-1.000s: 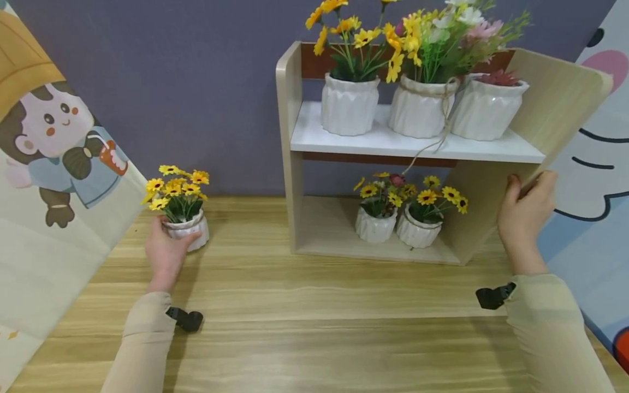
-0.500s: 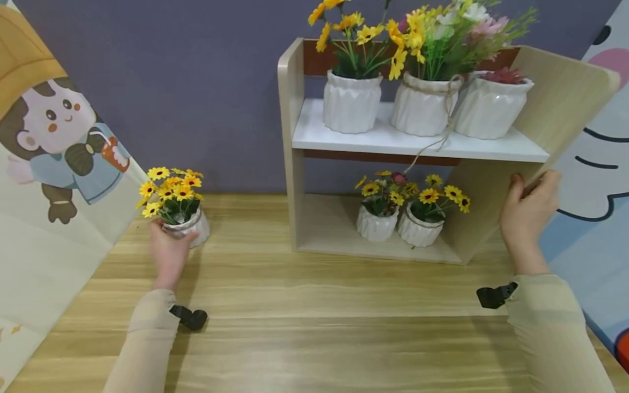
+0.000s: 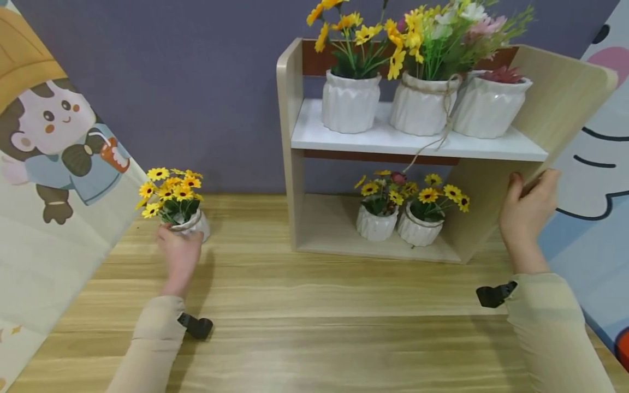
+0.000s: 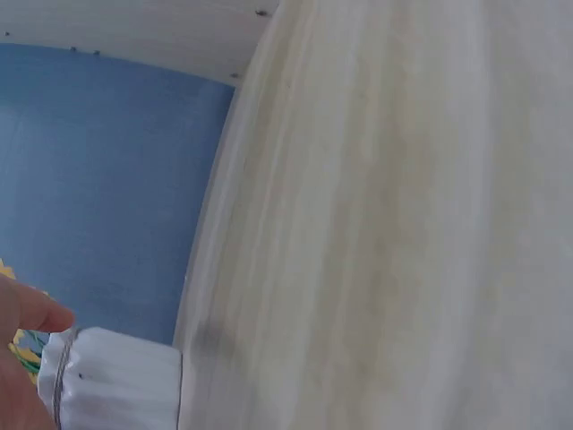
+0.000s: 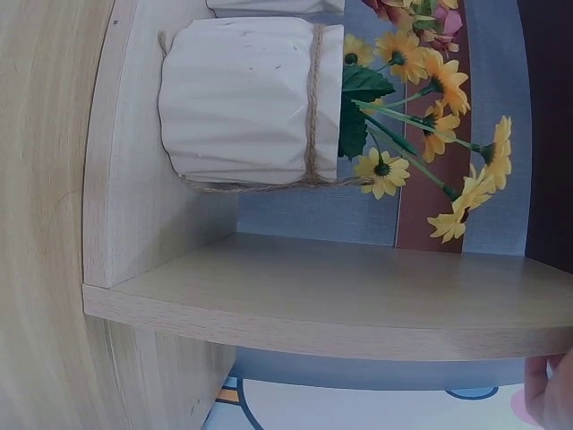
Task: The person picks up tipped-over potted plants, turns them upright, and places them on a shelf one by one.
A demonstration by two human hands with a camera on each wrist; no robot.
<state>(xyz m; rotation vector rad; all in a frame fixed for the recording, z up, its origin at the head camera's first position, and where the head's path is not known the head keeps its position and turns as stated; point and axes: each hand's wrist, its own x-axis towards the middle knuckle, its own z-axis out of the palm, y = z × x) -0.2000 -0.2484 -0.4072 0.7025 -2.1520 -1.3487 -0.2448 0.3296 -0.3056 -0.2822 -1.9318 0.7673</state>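
Note:
On the table at the left stands a white ribbed pot of yellow daisies with twine round its rim. My left hand is at the near side of this pot, fingers at its rim. In the left wrist view a fingertip lies right above the rim of the white pot. My right hand grips the front edge of the right side panel of a small wooden shelf, thumb on the inner side. In the right wrist view, fingers show at the panel's outer face.
The upper board carries a yellow flower pot, a mixed bouquet pot with trailing twine, and a red succulent pot. Two smaller flower pots stand below, including a daisy pot. Cartoon panels flank the wooden table.
My left hand has loosened from round the pot's left side and shifted right and toward me. The daisies turned slightly left earlier, and the pot has since stayed put. The right hand holds its place.

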